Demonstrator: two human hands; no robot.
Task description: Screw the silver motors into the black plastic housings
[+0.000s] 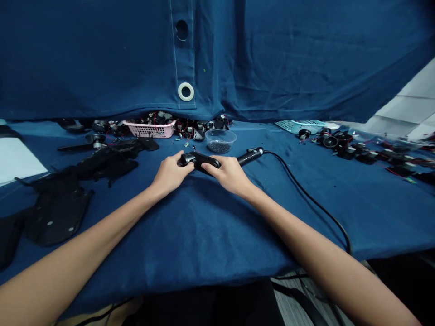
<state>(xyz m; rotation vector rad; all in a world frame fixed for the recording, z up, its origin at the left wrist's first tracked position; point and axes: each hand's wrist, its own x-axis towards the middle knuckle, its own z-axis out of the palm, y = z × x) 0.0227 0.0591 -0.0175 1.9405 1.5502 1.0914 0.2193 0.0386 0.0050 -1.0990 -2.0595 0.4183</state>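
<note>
A black device (201, 160) with a silvery part at its left end is held between both hands above the blue cloth. My left hand (172, 173) pinches its left end with thumb and fingers. My right hand (230, 173) is closed around its right end, thumb on top. Just beyond my right hand lies a black corded tool (250, 156), its cable running off to the right. Behind the hands stands a clear round bowl (220, 141) with small dark pieces in it.
A pink basket (151, 130) and a light-blue basket (301, 126) stand at the back. Black parts with red wires (360, 151) spread along the right. Black shells (59, 208) and white paper (18, 160) lie at left. Blue cloth (288, 50) hangs behind.
</note>
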